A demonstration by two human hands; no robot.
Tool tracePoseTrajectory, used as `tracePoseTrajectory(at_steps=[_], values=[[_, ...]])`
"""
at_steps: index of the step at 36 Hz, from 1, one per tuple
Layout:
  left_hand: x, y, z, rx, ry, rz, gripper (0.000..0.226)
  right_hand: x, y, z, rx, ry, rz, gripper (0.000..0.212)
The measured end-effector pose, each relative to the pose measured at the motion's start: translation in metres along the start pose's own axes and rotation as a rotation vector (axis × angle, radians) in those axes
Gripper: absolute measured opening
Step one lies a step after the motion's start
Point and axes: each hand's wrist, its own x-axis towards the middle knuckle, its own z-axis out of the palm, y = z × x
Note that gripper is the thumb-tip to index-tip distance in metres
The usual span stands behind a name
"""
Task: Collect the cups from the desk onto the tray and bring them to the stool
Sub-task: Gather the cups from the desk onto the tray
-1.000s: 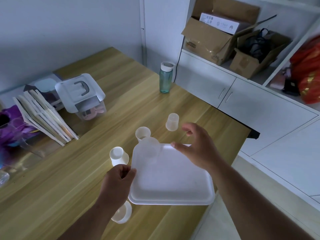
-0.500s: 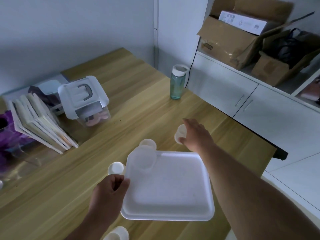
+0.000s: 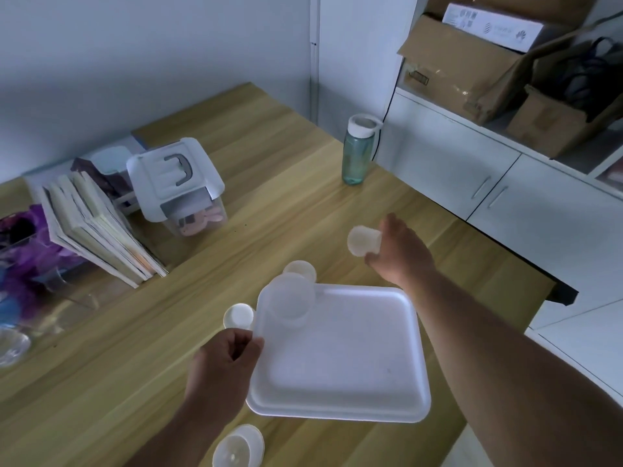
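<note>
- Gripping a small cup [image 3: 362, 240] in my right hand [image 3: 401, 252], I hold it tilted above the desk [image 3: 290, 200], beyond the tray's far edge.
- My left hand [image 3: 226, 360] pinches the white tray [image 3: 350, 362] by its left rim.
- One clear cup [image 3: 290, 299] stands in the tray's far left corner; the remaining tray floor is bare.
- Three more cups sit on the desk: one behind that corner [image 3: 300, 268], one left of it [image 3: 238, 315], one near me [image 3: 238, 446].

Matt tray [image 3: 340, 358], seemingly plastic; wood-grain desk [image 3: 269, 183]
</note>
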Motion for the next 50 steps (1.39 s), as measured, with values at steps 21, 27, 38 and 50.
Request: tracePoseTrajectory(at_steps=[21, 27, 38, 50], values=[[-0.079, -0.005, -0.062, -0.022, 0.0, 0.07, 0.015, -0.223, -0.02, -0.089, 0.978, -0.121, 0.226, 0.054], [-0.1, -0.018, -0.079, -0.043, -0.007, 0.081, 0.016, -0.271, -0.04, -0.062, 0.595, -0.03, 0.122, 0.06], [-0.122, -0.04, -0.109, -0.043, 0.014, 0.108, 0.014, -0.311, -0.062, -0.031, 0.377, -0.024, 0.014, 0.086], [-0.117, -0.071, -0.134, -0.04, 0.064, 0.07, 0.014, -0.315, -0.077, -0.021, 0.331, -0.065, -0.085, 0.099]])
